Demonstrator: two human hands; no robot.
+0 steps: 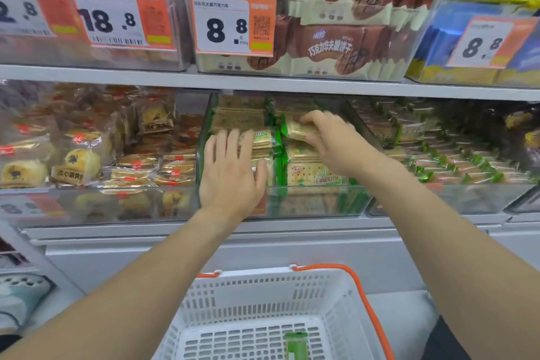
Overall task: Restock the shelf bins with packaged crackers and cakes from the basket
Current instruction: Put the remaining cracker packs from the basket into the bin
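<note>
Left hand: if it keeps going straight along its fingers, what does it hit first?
Probably the tan-wrapped cracker packs stacked at the back of the clear plastic bin. The left hand lies flat on green-edged cracker packs, fingers pointing inward. Depth is unclear.

Two hands are showing, one white basket (263, 301) is holding one green packet (296, 345), and four price tags are hanging above.
</note>
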